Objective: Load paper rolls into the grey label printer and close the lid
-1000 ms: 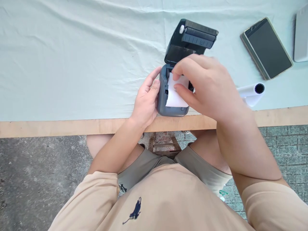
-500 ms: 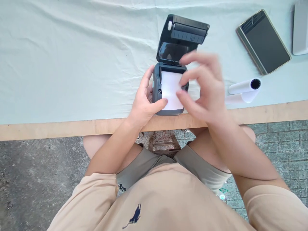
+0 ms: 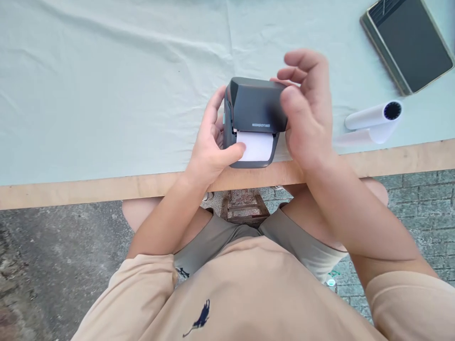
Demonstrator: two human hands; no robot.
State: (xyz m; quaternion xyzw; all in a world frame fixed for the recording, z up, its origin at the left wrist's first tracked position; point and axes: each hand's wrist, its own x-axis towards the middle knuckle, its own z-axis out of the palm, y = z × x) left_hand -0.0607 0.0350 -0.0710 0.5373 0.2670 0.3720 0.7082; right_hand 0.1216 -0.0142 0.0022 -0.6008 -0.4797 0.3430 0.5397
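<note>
A dark grey label printer [image 3: 256, 165] stands near the table's front edge, its lid [image 3: 259, 106] swung partly down over the body. White label paper [image 3: 259, 146] lies out from under the lid across the printer's front. My left hand [image 3: 213, 139] is closed round the printer's left side, with its thumb pressing on the paper's left edge. At the lid's right side, my right hand [image 3: 309, 109] has its thumb on the upper right corner and a finger partly hidden behind it. Its other fingers are curled loosely above.
A partly unrolled white paper roll [image 3: 369, 118] with a black core lies right of my right hand. Farther back at the right is a dark-screened device [image 3: 412, 42] like a phone or tablet. A pale cloth [image 3: 106, 104] covers the table behind its bare wooden edge [image 3: 88, 190].
The printer lid has come down from standing upright, hiding the upper part of the paper. My right hand has moved from over the paper to the lid's right side. My left hand keeps its hold.
</note>
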